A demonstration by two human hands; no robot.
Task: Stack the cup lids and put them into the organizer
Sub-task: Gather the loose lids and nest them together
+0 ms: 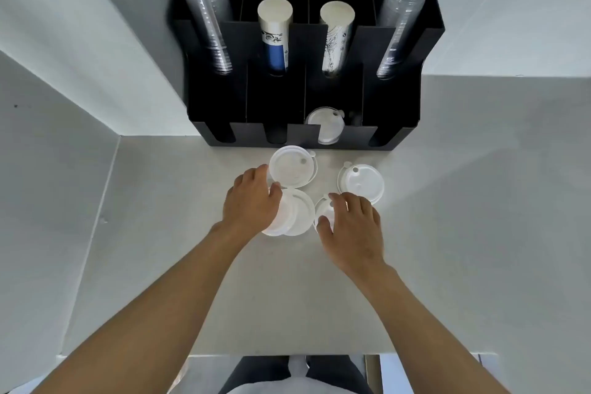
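Observation:
Several white cup lids lie on the counter in front of the black organizer (396, 134). My left hand (251, 201) curls around a lid pile (295, 213), its fingertips touching a lid stack (292, 166) just behind. My right hand (355, 227) rests on a small lid (323, 211), fingers bent over it. A single lid (363, 182) lies free at the right. More lids (324, 125) stand in the organizer's third front slot.
The organizer's back slots hold clear cup stacks (211, 22) at both ends and paper cup stacks (275, 35) in the middle. White walls close in at the left and behind. The counter's front edge (287, 353) lies near my body.

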